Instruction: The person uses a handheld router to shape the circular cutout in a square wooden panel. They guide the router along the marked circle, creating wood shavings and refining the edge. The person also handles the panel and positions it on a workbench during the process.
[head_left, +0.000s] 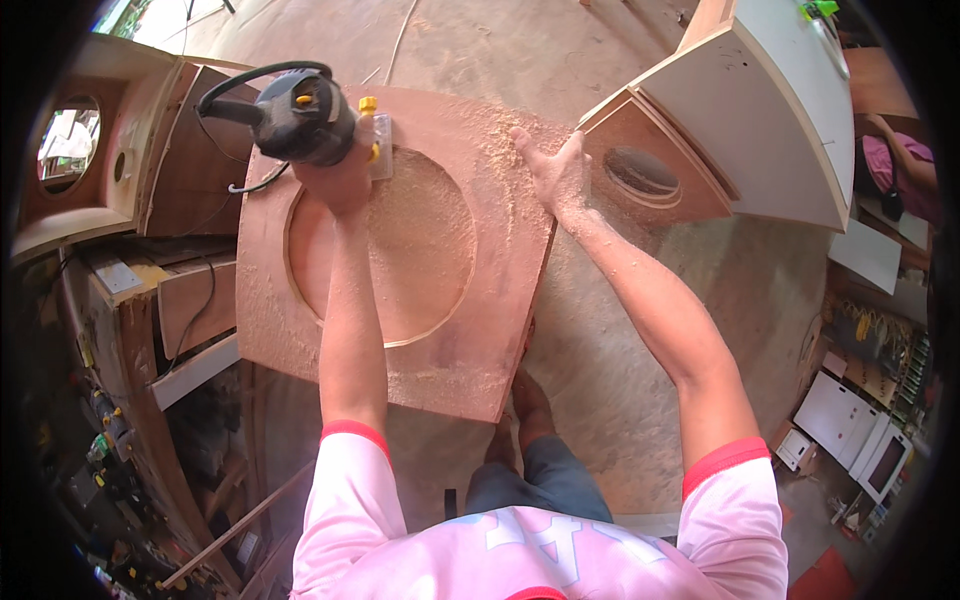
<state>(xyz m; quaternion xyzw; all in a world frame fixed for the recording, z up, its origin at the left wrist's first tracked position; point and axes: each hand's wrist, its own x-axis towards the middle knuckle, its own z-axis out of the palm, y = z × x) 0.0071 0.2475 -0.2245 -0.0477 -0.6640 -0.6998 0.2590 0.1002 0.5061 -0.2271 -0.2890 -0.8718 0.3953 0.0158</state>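
A reddish plywood board (500,330) lies in front of me, dusted with sawdust, with a large circle (400,250) cut into it. My left hand (335,180) grips a black handheld router (300,115) with yellow knobs at the circle's far left edge; its black cord loops off to the left. My right hand (555,170) lies flat with fingers spread on the board's far right corner, pressing it down. Both forearms reach out from pink sleeves with red cuffs.
A white-sided wooden box (760,110) with an oval hole stands right of the board. A brown cabinet (90,160) with round openings stands at left. Wooden scraps and tools crowd the lower left. Sawdust covers the concrete floor (620,360). Another person's arm (900,160) shows far right.
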